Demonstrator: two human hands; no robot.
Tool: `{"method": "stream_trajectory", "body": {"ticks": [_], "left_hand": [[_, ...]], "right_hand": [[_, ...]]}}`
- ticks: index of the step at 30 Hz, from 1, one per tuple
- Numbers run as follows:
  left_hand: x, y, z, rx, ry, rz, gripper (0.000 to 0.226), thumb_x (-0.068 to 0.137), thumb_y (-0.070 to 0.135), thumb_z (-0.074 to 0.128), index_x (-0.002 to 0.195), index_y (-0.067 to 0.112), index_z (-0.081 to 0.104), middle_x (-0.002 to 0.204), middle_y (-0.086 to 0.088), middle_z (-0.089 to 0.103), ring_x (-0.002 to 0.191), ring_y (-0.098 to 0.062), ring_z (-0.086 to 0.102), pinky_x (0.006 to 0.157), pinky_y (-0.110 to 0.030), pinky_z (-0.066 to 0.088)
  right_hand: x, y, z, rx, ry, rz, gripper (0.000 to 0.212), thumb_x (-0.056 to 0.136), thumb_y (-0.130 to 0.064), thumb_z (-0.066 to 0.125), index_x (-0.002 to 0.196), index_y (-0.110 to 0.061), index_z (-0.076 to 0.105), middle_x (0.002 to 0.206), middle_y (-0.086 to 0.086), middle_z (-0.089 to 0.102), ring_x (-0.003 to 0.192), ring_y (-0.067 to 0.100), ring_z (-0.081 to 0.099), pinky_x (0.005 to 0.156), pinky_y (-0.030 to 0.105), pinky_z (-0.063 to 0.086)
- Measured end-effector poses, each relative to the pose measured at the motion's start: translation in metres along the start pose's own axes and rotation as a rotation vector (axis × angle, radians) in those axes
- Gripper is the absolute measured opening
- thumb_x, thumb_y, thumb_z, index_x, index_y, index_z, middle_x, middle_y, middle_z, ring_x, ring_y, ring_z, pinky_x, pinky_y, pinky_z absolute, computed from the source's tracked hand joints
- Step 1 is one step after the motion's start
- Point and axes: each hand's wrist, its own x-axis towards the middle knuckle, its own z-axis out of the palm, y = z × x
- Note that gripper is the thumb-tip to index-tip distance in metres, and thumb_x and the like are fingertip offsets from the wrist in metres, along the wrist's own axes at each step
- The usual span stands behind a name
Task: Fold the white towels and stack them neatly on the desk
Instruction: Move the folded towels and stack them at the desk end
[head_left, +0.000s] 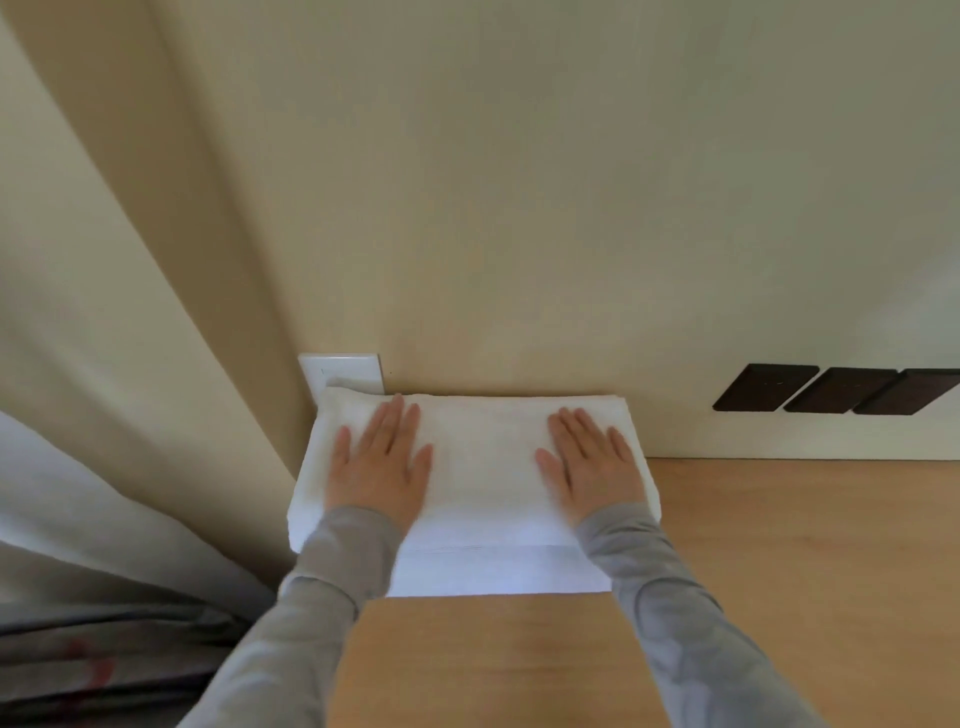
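Smooth wooden desk (779, 545); flat hands (376, 467) (592, 467) press soft rectangular towel stack (483, 467).

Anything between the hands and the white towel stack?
Nothing visible. The left hand and right hand both lie flat, fingers straight, directly on the folded white towel stack on the light wooden desk.

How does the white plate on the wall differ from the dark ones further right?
The white plate is single and pale; the dark plates are three in a row, nearly black. The stacked towels hide the white plate's lower edge; nothing covers the dark plates. Both sit low on the wall, just above the desk.
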Motion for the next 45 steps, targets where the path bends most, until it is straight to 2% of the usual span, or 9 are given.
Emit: {"method": "stream_trajectory", "body": {"ticks": [4, 9, 13, 16, 21, 23, 27, 33, 45], "left_hand": [[-0.012, -0.008, 0.007, -0.020, 0.028, -0.010, 0.067, 0.086, 0.057, -0.005, 0.147, 0.030, -0.013, 0.153, 0.018, -0.021, 0.136, 0.003, -0.022, 0.117, -0.037, -0.009], [-0.006, -0.013, 0.003, -0.026, 0.041, -0.041, 0.068, 0.087, 0.062, 0.003, 0.147, 0.033, -0.011, 0.155, 0.003, -0.023, 0.142, -0.017, -0.023, 0.117, -0.035, -0.010], [-0.006, -0.023, 0.005, -0.023, 0.005, -0.083, 0.088, 0.076, 0.069, -0.011, 0.148, 0.018, -0.014, 0.156, 0.000, -0.019, 0.144, -0.013, -0.016, 0.117, -0.030, -0.008], [0.004, -0.025, -0.001, -0.072, -0.118, -0.093, 0.080, 0.087, 0.064, 0.003, 0.148, 0.016, -0.014, 0.156, -0.001, -0.020, 0.144, -0.013, -0.015, 0.118, -0.031, -0.005], [0.005, -0.033, -0.036, -0.719, -0.196, -0.222, 0.059, 0.096, 0.045, 0.038, 0.149, 0.022, 0.021, 0.156, 0.013, 0.006, 0.145, -0.011, 0.008, 0.113, -0.020, 0.004], [0.002, -0.032, -0.043, -0.522, -0.088, -0.154, 0.060, 0.095, 0.049, 0.037, 0.148, 0.023, 0.025, 0.157, 0.010, 0.008, 0.145, -0.012, 0.010, 0.113, -0.021, 0.007], [-0.005, 0.015, -0.029, -0.026, 0.050, 0.104, 0.064, 0.095, 0.056, 0.016, 0.150, 0.026, 0.001, 0.158, 0.002, -0.009, 0.145, -0.015, -0.010, 0.117, -0.036, -0.005], [-0.012, 0.029, 0.006, 0.072, -0.065, 0.061, 0.061, 0.094, 0.053, 0.002, 0.147, 0.027, -0.014, 0.155, 0.007, -0.022, 0.143, -0.013, -0.019, 0.117, -0.040, -0.010], [-0.011, 0.032, -0.007, 0.081, -0.130, 0.071, 0.061, 0.096, 0.052, 0.004, 0.149, 0.024, -0.011, 0.156, 0.005, -0.020, 0.143, -0.015, -0.018, 0.117, -0.041, -0.008]], "right_hand": [[-0.007, 0.022, 0.006, 0.006, -0.037, 0.053, 0.077, 0.085, -0.053, -0.008, 0.147, -0.017, 0.024, 0.155, -0.005, 0.020, 0.143, 0.008, 0.014, 0.116, 0.035, 0.012], [-0.005, 0.022, 0.004, 0.014, -0.057, 0.055, 0.079, 0.084, -0.052, -0.011, 0.148, -0.017, 0.020, 0.156, -0.006, 0.016, 0.144, 0.007, 0.010, 0.116, 0.032, 0.003], [-0.006, 0.026, 0.008, 0.003, -0.068, 0.048, 0.062, 0.095, -0.046, 0.003, 0.148, -0.017, 0.018, 0.156, -0.005, 0.014, 0.144, 0.006, 0.008, 0.116, 0.030, 0.001], [-0.003, 0.025, 0.009, 0.040, -0.070, 0.048, 0.062, 0.095, -0.045, 0.003, 0.148, -0.017, 0.019, 0.156, -0.005, 0.015, 0.144, 0.006, 0.009, 0.116, 0.029, 0.003], [0.002, 0.022, -0.002, -0.044, -0.131, 0.087, 0.055, 0.098, -0.041, 0.010, 0.149, -0.020, 0.009, 0.158, -0.007, 0.006, 0.144, 0.006, 0.001, 0.115, 0.037, -0.008], [0.003, 0.009, -0.009, -0.067, -0.087, 0.074, 0.056, 0.098, -0.040, 0.014, 0.149, -0.019, 0.006, 0.158, -0.003, 0.005, 0.145, 0.011, -0.001, 0.114, 0.042, -0.012], [0.005, -0.041, -0.014, 0.020, -0.052, -0.157, 0.054, 0.099, -0.038, 0.024, 0.149, -0.018, 0.013, 0.158, 0.002, 0.009, 0.146, 0.017, 0.003, 0.113, 0.043, -0.016], [-0.003, -0.054, 0.002, 0.027, -0.087, -0.100, 0.054, 0.100, -0.039, 0.022, 0.149, -0.018, 0.015, 0.157, 0.000, 0.013, 0.145, 0.017, 0.008, 0.116, 0.041, -0.005], [0.000, -0.051, -0.014, 0.056, -0.196, -0.071, 0.056, 0.100, -0.041, 0.016, 0.149, -0.018, 0.005, 0.158, -0.002, 0.002, 0.145, 0.012, 0.001, 0.118, 0.034, -0.001]]}}
